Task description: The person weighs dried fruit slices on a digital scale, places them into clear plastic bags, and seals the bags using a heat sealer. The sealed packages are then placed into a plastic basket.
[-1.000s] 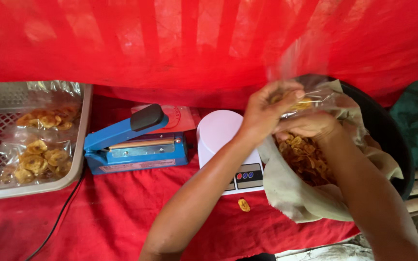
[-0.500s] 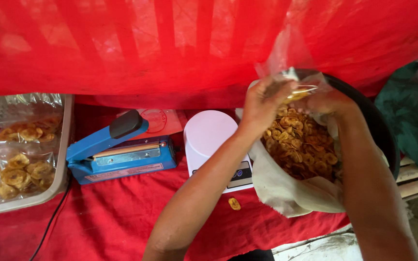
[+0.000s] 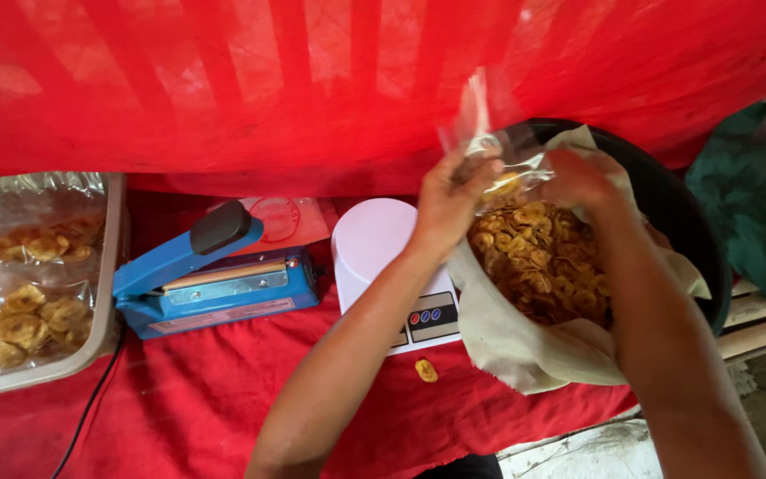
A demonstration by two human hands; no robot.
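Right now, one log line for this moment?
left hand: holds clear bag | right hand: at bag mouth | chips: in lined tub | scale: bare

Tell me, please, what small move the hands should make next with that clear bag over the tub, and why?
Probably drop more chips into the clear bag. The left hand and right hand hold it open above the chips in the lined tub, and it looks only slightly filled. The white scale beside it stands bare.
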